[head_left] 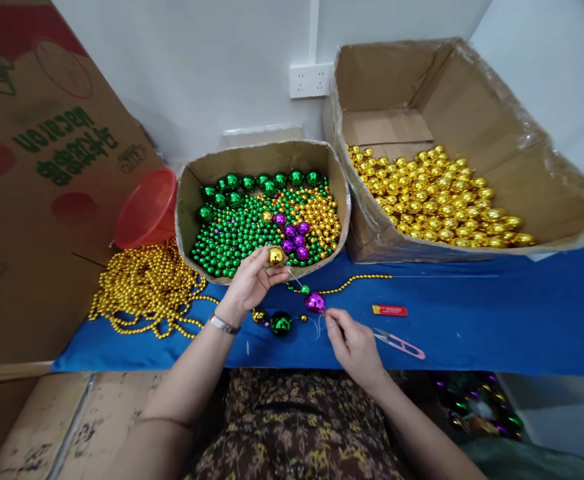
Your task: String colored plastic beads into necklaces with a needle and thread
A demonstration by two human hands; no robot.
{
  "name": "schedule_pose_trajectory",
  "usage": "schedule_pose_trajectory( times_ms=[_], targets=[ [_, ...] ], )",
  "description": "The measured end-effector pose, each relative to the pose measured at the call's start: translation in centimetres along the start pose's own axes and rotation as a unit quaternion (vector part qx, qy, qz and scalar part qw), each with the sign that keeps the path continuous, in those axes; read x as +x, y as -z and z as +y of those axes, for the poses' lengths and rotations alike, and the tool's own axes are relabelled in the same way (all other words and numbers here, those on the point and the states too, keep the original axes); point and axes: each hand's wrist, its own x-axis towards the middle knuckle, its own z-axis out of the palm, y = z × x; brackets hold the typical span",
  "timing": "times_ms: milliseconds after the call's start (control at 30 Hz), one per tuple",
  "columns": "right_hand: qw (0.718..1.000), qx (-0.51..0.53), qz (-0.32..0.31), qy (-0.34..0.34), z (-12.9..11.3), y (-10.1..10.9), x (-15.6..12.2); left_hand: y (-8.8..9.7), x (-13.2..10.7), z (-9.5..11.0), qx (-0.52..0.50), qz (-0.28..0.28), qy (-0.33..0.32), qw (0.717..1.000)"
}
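My left hand (253, 280) pinches a large gold bead (275, 255) at the near rim of the bead box (207, 270). From beside its fingers a thin needle or wire slants down to a small green bead (305, 289) and a large purple bead (315, 303). Just below that purple bead, my right hand (353, 347) is closed, fingertips pinched on the string. Under the hands, on the blue cloth, lie a large dark green bead (280, 324) and a smaller gold bead (259, 315), with loose thread ends near them.
A box (377, 240) of gold beads stands at the back right. Gold bead strands (142, 293) and a red basin (147, 210) are at left. Pink-handled thread snips (406, 345) and a red lighter (390, 311) lie right of my right hand. A tall carton (32, 200) stands far left.
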Motion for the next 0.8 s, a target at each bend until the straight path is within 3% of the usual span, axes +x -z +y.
schedule_pose_trajectory(
  times_ms=[133,400,600,800],
  targets=[
    [1.000,-0.006,-0.006,0.004,0.1,-0.3,-0.2,-0.7,-0.3,-0.6,-0.054,0.037,0.056,0.996],
    [1.000,-0.015,0.000,0.005,0.3,-0.4,-0.5,-1.3,-0.6,-1.0,-0.096,0.059,0.047,0.992],
    [1.000,-0.018,-0.007,0.005,0.2,-0.3,-0.4,-1.3,-0.9,-1.3,-0.058,0.038,0.021,0.997],
    [1.000,-0.009,-0.001,-0.008,0.2,-0.5,-0.1,-1.8,-2.1,-2.4,0.028,-0.021,-0.044,0.998]
  ],
)
